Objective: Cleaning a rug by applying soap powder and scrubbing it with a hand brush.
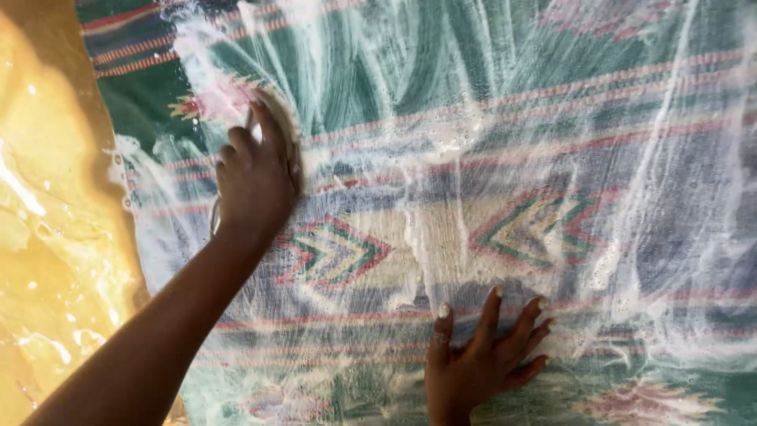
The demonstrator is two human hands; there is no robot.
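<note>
A wet woven rug (505, 158) with green, grey and red bands and chevron patterns fills most of the view, streaked with white soap foam. My left hand (256, 177) reaches from the lower left and is closed over a pale scrubbing brush (251, 120), which it presses on the rug near the upper left edge. The hand hides most of the brush. My right hand (482, 355) lies flat on the rug at the bottom centre, fingers spread, holding nothing.
Wet yellow-brown floor (55, 237) with pooled water runs along the left side, beside the rug's foamy edge (130, 197). The rug runs past the top, right and bottom of the view.
</note>
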